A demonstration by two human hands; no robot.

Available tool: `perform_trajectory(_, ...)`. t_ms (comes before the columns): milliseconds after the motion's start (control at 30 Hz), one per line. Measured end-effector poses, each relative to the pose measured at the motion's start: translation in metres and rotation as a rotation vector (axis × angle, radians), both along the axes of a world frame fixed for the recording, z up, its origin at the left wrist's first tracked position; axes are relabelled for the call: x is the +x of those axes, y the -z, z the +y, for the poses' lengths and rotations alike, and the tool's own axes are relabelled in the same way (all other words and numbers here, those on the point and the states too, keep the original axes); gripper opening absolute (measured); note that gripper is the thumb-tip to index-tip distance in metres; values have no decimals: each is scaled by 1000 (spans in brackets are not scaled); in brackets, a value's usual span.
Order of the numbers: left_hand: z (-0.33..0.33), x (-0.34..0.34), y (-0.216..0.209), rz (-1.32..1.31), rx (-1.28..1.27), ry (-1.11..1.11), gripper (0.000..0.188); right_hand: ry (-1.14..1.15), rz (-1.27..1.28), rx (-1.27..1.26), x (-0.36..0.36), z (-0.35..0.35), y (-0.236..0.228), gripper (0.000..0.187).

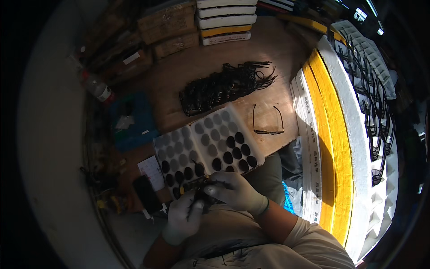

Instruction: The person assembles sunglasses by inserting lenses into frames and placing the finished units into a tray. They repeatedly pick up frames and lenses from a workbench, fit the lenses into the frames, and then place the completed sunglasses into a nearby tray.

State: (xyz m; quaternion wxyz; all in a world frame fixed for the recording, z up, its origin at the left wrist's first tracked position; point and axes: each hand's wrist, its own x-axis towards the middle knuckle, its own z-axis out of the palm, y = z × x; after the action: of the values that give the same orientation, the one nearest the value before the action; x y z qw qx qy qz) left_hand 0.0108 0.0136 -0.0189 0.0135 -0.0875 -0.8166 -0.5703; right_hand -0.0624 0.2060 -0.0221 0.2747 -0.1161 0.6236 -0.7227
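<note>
Both of my hands wear pale gloves and meet low in the middle, in front of the lens tray. My left hand (184, 218) is closed on one side of a dark eyeglass frame (204, 197); my right hand (237, 192) pinches its other side from above. Fingers and shadow hide most of the frame. Just beyond them, a white tray (194, 130) carries rows of round lenses, some uncovered and dark (228, 157), others greyish. To the right of the tray lies a single pair of glasses (268, 132) with its temples spread.
Black eyeglass frames (224, 87) form a heap behind the tray. Tall white and yellow foam trays (329, 134) rise at the right, with more frames on top. At left are a blue tray (132, 142), a phone (147, 194) and a bottle (99, 88). Cardboard boxes (168, 24) stand behind.
</note>
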Motion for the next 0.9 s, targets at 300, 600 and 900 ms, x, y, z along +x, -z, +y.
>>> perform_trajectory(300,-10,7,-9,-88,4,77,17,-277,656,191,-16,21,-10,19)
perform_trajectory(600,-2,0,-9,-151,-43,100,12,-201,640,279,-5,31,-15,17)
perform_trajectory(900,21,-25,-20,18,-353,58,15,-48,532,267,-13,42,2,19)
